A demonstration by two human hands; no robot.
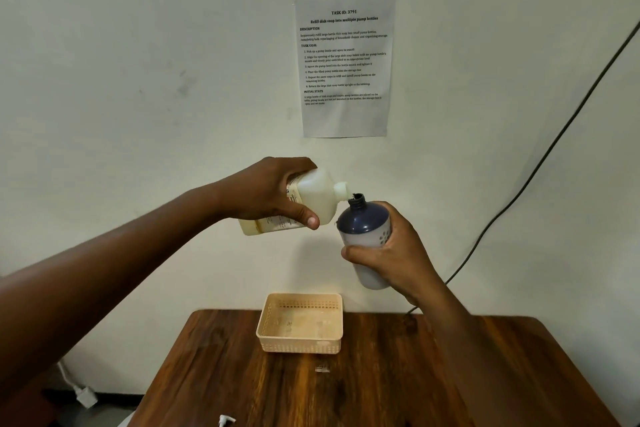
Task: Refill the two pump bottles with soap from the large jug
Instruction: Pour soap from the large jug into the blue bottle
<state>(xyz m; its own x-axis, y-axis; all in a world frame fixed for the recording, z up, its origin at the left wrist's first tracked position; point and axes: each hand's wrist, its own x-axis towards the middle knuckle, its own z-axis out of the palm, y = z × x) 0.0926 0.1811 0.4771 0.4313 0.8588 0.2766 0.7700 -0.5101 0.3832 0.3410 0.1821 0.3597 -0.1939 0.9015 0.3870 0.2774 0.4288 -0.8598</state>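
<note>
Fingers (304, 215) of the left hand (266, 191) are wrapped round the tipped cream plastic soap jug (311, 194); the right hand (391, 253) grips the dark-shouldered, likely slippery pump bottle (363, 222) mid-body.

Head-worn wide view, facing forward and slightly down at close range: wall (138, 80) above, desk (381, 374) at frame bottom.

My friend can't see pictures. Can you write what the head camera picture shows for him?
A person's left hand tips a pale soap jug so its spout meets the open neck of a dark blue and white bottle held in the right hand. Below, an empty beige basket sits on a wooden table against a white wall.
</note>
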